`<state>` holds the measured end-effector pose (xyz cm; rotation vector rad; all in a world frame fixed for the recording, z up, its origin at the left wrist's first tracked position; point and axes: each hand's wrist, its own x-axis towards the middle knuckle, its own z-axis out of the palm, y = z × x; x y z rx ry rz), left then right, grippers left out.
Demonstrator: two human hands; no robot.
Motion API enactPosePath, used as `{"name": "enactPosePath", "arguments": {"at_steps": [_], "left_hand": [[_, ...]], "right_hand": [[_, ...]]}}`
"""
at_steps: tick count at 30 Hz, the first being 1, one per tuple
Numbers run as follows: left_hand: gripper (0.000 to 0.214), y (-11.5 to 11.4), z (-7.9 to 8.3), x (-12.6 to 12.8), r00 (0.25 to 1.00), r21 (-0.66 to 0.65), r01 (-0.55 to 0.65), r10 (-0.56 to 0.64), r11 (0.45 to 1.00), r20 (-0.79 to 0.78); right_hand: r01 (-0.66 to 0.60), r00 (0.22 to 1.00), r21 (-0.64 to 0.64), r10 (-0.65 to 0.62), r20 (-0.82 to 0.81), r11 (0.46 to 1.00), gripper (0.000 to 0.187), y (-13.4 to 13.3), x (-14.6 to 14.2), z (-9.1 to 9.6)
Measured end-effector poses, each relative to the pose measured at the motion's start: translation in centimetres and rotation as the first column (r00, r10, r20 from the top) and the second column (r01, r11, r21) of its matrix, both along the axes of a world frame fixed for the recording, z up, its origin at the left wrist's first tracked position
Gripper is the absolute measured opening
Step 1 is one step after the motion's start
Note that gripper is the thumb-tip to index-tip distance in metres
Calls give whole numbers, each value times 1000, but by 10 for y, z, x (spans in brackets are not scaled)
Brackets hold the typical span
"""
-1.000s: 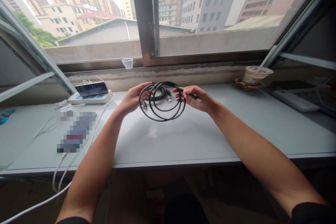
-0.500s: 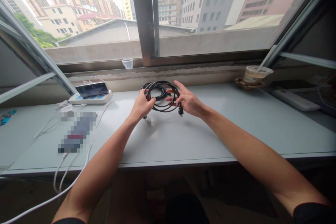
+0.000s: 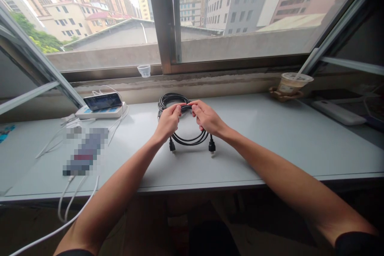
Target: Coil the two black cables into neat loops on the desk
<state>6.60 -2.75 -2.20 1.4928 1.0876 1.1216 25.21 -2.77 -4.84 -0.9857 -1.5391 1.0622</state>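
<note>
The person's left hand [image 3: 169, 122] and right hand [image 3: 207, 119] are closing around a black cable [image 3: 187, 143] from above, each gripping its strands, fingertips nearly meeting, just over a pale grey desk [image 3: 270, 148]. The cable is hanging in gathered loops, one arc rising behind the hands and another sagging before them, with a black plug [image 3: 172, 145] and a second black plug [image 3: 212, 147] dangling apart; no tie is showing on the bundle. Farther left, a white power strip [image 3: 100, 113] is carrying a propped phone [image 3: 103, 101]. Farther right, a lidded plastic cup [image 3: 291, 83] of pale drink is sitting in a wooden holder [image 3: 285, 95]. On the window ledge, a small clear cup [image 3: 144, 71] is standing, its contents impossible to tell.
</note>
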Motion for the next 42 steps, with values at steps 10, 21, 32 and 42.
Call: {"name": "enactPosePath", "arguments": {"at_steps": [10, 21, 32, 42], "left_hand": [[45, 9, -14, -5, 925, 79, 45, -12, 996, -381], [29, 21, 9, -31, 838, 354, -66, 244, 933, -487], [52, 112, 22, -48, 468, 291, -286, 398, 913, -789], [25, 128, 30, -42, 522, 206, -300, 341, 931, -782]], "right_hand": [[23, 942, -37, -9, 336, 999, 27, -4, 8, 6], [399, 905, -139, -365, 217, 906, 36, 67, 127, -8], [413, 646, 522, -644, 410, 746, 33, 74, 129, -11], [-20, 705, 374, -252, 663, 927, 33, 56, 105, -13]]}}
